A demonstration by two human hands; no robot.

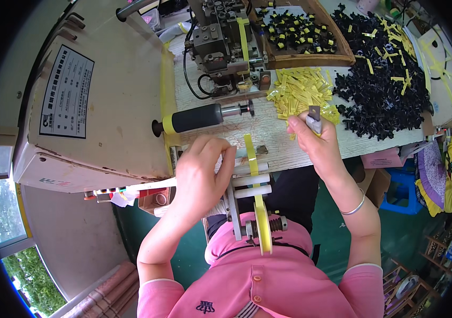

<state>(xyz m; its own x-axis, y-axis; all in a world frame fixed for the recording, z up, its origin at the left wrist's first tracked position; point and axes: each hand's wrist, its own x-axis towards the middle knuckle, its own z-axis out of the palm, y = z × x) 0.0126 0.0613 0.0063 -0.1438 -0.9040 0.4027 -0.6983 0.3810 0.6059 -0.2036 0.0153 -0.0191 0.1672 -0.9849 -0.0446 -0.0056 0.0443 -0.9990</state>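
Observation:
My left hand [200,165] is at the near table edge, left of the yellow tape. Its fingers are bent and pressed together; whatever they may hold is hidden. My right hand [318,144] grips a small flat metal blade [314,112] with a whitish wrapped handle, beside a pile of cut yellow strips [301,87]. Between my hands, a strip of yellow tape [251,153] rises from a spool [263,228] past white rollers [252,180] onto the tabletop. The spool hangs on a metal bracket [232,209] in front of my body.
A metal machine [212,47] stands at the back. A black-gripped cylinder [196,118] juts from the large beige cabinet [98,106] at left. Back right are a wooden tray [316,59] of black pieces with yellow tape and a heap of small black parts [382,98].

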